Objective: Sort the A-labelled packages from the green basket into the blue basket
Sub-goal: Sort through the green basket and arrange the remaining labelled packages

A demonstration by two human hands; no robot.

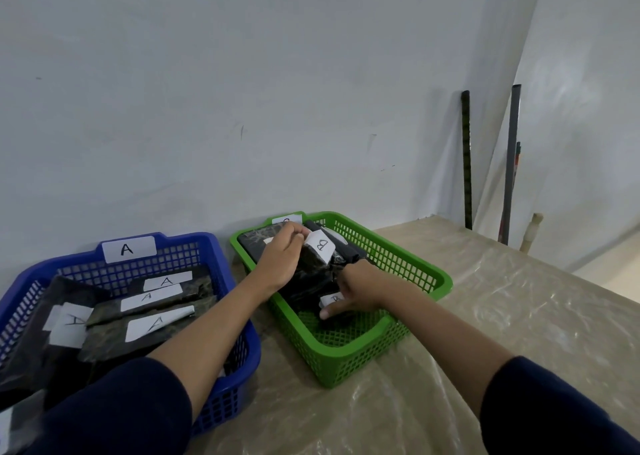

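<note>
The green basket sits at centre on the table and holds several black packages. My left hand grips a tilted black package with a white B label near the basket's middle. My right hand rests on another black package with a partly hidden white label, fingers pressed down on it. The blue basket, tagged A on its rim, stands to the left and holds several black packages with white A labels. My left forearm crosses over the blue basket.
The table is covered with clear plastic sheet. A white wall rises right behind both baskets. Dark poles lean in the far right corner beyond the table's edge.
</note>
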